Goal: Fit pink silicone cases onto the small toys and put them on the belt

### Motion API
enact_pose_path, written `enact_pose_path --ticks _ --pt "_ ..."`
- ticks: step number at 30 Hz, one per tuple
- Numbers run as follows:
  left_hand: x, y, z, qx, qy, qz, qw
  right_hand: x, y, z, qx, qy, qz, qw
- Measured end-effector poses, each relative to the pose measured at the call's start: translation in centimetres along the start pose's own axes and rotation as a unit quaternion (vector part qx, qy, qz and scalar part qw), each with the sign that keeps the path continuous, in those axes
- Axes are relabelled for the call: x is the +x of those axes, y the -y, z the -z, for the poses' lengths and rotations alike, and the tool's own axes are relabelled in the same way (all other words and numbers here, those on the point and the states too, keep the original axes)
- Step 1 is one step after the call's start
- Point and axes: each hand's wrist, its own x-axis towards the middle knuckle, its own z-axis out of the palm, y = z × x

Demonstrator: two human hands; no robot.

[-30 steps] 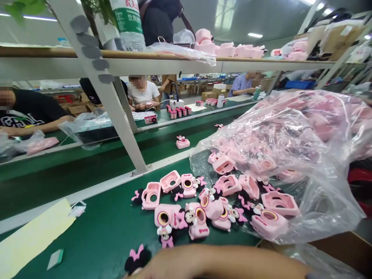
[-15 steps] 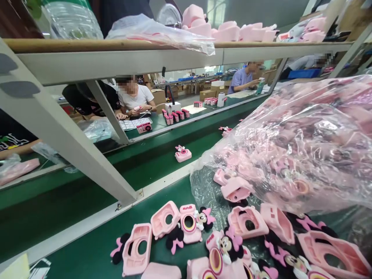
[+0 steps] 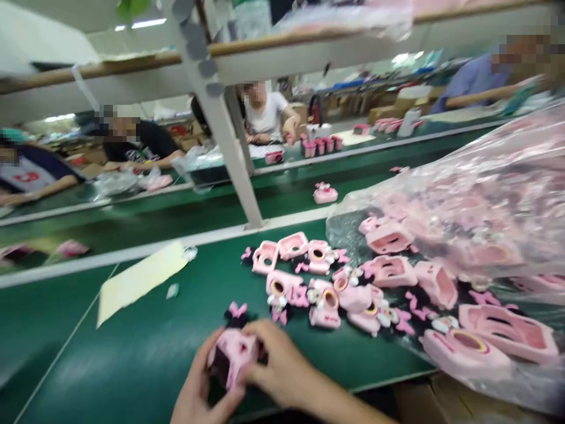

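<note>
Near the front edge of the green table, both my hands hold a pink camera-shaped case [image 3: 238,348] with black mouse ears and a pink bow. My left hand [image 3: 200,386] wraps its left side, fingers and thumb closed around it. From the right, my right hand [image 3: 274,360] grips the case with its fingers and thumb. A dark flat area shows on the side facing me; blur hides the finer detail. Beyond my hands lie several similar loose pink cases [image 3: 325,307], some with mouse figures and round lens openings, some turned hollow side up.
A large clear plastic bag [image 3: 441,194] full of pink cases spreads over the right side. At left lie a pale yellow paper strip [image 3: 139,284] and a small green-white piece [image 3: 173,290]. A slanted metal post [image 3: 227,135] rises at the table's far edge. Several people work across the belt.
My view has swung left and down. Both hands, outside the earlier frame, now appear at the bottom with a pink case between them. The yellow paper has come fully into view.
</note>
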Motion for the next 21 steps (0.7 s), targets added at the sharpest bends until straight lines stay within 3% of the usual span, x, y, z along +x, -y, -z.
enact_pose_path --ticks 3,8,14,21 --pt "-1.1 -1.6 0.1 -0.036 0.048 0.028 0.998 -1.3 0.0 -0.6 0.005 -0.065 0.018 0.998" --pt "-0.9 -3.0 -0.5 -0.004 0.016 -0.018 1.0 -1.9 -0.6 -1.0 0.055 -0.084 0.017 0.995" --pt "-0.2 -3.1 -0.4 0.033 0.023 -0.051 0.998 -1.3 -0.8 -1.3 0.088 -0.121 0.018 0.989" --pt "2.4 -1.5 -0.8 0.055 0.033 -0.015 0.998 -0.3 -1.1 -1.6 0.143 -0.156 -0.026 0.977"
